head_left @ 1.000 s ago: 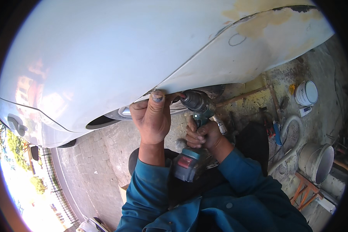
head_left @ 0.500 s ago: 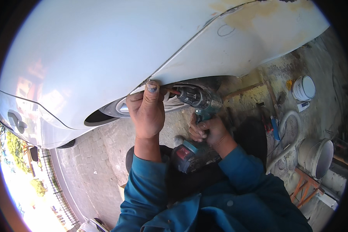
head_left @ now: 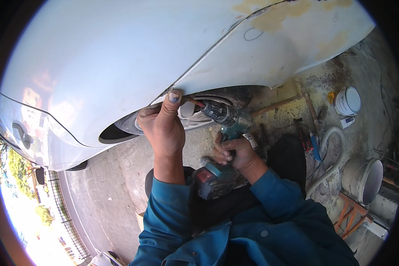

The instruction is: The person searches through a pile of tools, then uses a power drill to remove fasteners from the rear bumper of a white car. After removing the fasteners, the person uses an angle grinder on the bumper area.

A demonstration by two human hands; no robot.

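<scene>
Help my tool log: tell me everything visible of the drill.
The drill looks like teal and black plastic, with a ridged dark chuck, a reddish bit and a battery with a red patch. The right hand holds it; the bit points toward the left hand, its tip unclear.

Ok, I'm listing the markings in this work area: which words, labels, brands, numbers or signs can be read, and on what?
None can be quoted reliably.
White tub: dark lettering on its side, too small and tilted.
Small white card-like item beside it: any print is too small.
Drill: red patch on its battery, any print too blurred.
White car: a drawn loop, no readable word.
</scene>
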